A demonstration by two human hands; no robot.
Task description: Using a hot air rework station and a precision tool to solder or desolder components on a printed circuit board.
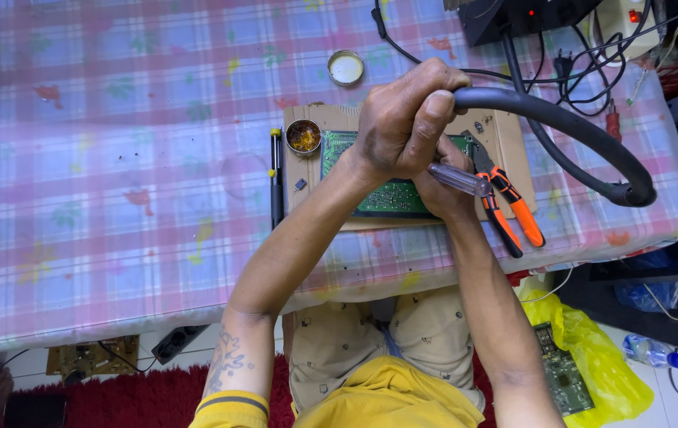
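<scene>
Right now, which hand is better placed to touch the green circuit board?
Probably the right hand: it holds a clear-handled tool just above the circuit board. The left hand is wrapped around the black hose.

Pink-and-blue plaid cloth covers the worktop (117,198); green circuit board (390,198); orange-and-black pliers (509,206); black hose (576,131); yellow bag (592,357); red rug (141,400).

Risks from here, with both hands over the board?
1. The left hand grips the thick black hose right over the green circuit board; a slip could drag it across the parts.
2. The right hand holds a clear-handled tool that is largely hidden, so aim may suffer.
3. The orange pliers lie near the table edge and could be knocked off.
</scene>
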